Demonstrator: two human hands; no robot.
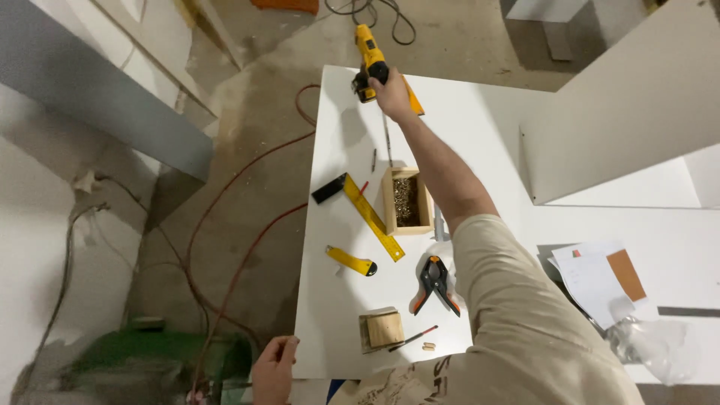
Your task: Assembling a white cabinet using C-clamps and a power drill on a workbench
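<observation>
My right hand [392, 94] reaches far across the white board [480, 135] and grips a yellow and black cordless drill [368, 60] at the board's far left corner. My left hand [273, 369] holds the near left edge of the same board, fingers curled over the rim. Between the hands lie a small wooden box of screws [406, 201], a yellow and black try square [364, 210], a yellow utility knife [351, 260], a black and orange spring clamp [435, 283], a wooden block [382, 329] and a pencil [414, 338].
A white panel [622, 112] stands upright on the board at the right. Papers [600, 277] and a clear plastic bag [652, 345] lie at the near right. Red cable [225, 225] runs over the concrete floor on the left. A green machine [150, 364] sits near my left hand.
</observation>
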